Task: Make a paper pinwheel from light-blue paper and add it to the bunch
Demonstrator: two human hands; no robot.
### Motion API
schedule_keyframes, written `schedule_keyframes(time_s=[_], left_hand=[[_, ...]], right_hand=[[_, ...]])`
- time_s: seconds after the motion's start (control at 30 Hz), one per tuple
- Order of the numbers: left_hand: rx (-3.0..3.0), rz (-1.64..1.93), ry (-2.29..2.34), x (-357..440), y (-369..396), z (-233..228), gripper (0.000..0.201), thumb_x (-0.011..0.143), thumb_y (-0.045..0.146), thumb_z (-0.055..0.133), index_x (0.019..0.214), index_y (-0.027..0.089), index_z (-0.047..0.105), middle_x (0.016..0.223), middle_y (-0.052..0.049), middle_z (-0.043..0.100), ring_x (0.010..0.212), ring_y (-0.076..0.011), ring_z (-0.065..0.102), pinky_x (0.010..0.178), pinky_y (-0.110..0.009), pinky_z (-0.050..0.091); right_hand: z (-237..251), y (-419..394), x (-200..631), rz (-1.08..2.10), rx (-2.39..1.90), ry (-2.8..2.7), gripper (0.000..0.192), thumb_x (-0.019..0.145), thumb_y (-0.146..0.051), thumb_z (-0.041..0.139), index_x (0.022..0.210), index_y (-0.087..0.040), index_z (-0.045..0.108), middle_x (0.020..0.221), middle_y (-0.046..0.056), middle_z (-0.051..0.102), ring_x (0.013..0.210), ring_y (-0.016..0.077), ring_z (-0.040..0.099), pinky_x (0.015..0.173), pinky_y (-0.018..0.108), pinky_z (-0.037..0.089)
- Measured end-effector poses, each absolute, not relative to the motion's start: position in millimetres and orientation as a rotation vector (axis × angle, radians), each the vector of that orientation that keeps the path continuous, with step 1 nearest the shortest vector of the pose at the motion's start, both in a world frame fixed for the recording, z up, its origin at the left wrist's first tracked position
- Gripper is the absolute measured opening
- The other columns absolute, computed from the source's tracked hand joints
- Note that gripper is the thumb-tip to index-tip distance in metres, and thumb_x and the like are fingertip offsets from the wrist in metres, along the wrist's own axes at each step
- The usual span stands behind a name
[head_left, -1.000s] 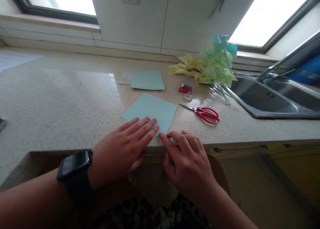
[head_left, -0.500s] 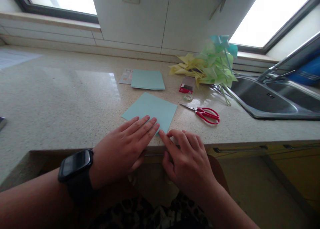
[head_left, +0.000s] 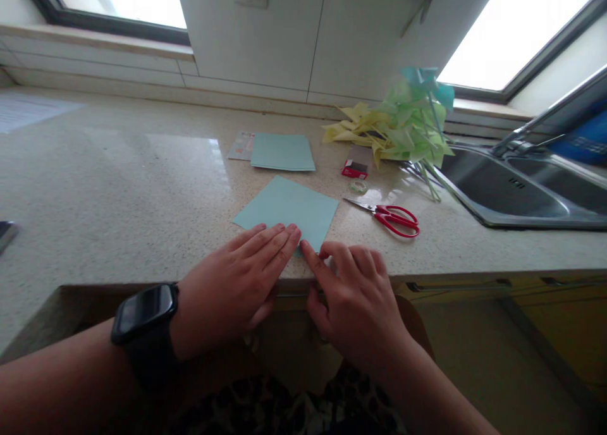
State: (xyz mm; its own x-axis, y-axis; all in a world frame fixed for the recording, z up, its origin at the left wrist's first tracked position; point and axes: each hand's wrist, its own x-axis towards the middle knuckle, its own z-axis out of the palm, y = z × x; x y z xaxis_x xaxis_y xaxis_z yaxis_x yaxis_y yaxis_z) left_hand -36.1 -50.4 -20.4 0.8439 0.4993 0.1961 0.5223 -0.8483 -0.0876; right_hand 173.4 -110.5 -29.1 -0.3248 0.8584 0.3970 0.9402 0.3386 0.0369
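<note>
A light blue square sheet of paper (head_left: 289, 201) lies turned cornerwise at the counter's front edge. My left hand (head_left: 241, 274) rests flat on its lower left side, fingers stretched out and close together. With its index fingertip, my right hand (head_left: 353, 289) touches the paper near the front corner, while its other fingers are bent. The front corner is partly hidden by the hands. Just right of the sheet are red-handled scissors (head_left: 396, 220), closed, blades toward the paper. Behind the sheet sits a stack of light blue paper (head_left: 283, 152).
Beyond the scissors are a roll of clear tape (head_left: 359, 186) and a small red box (head_left: 355, 168). Yellow, green and blue paper pinwheels (head_left: 408, 119) lie piled by the sink (head_left: 502, 188). A dark object (head_left: 6, 234) is at the left edge, on the speckled counter (head_left: 118, 214).
My right index fingertip has slid slightly up along the paper, away from the front corner. My left fingers have drawn closer together. The view has shifted a little.
</note>
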Motion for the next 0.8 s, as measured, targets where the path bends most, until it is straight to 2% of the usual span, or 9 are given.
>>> schedule_keyframes(time_s=[0.6,0.7,0.8], left_hand=[[-2.916,-0.331,-0.77,-38.4,-49.4,-18.0,0.078,0.087,0.021,0.06,0.157,0.005,0.027,0.162,-0.016,0.038,0.149,-0.0295,0.035,0.125,-0.046,0.027],[-2.914,-0.352,-0.774,-38.4,-50.7,-18.4,0.075,0.088,0.021,0.06,0.155,0.006,0.03,0.162,-0.017,0.038,0.15,-0.0297,0.033,0.125,-0.047,0.028],[-2.872,-0.416,-0.829,-35.6,-55.7,-19.9,0.065,0.09,0.021,0.059,0.149,0.005,0.041,0.161,-0.019,0.039,0.149,-0.0331,0.034,0.122,-0.049,0.033]], right_hand=[[-23.7,-101.5,175.2,-0.266,-1.628,-2.369,0.068,0.083,-0.038,0.066,0.147,-0.019,0.052,0.11,0.011,0.058,0.102,0.032,0.048,0.092,0.05,0.036],[-23.4,-99.6,174.9,-0.266,-1.646,-2.37,0.067,0.083,-0.039,0.066,0.146,-0.021,0.054,0.11,0.01,0.058,0.102,0.032,0.048,0.092,0.05,0.035],[-23.5,-98.5,175.0,-0.248,-1.65,-2.364,0.069,0.082,-0.039,0.067,0.148,-0.021,0.052,0.11,0.01,0.058,0.102,0.0318,0.047,0.092,0.05,0.035]])
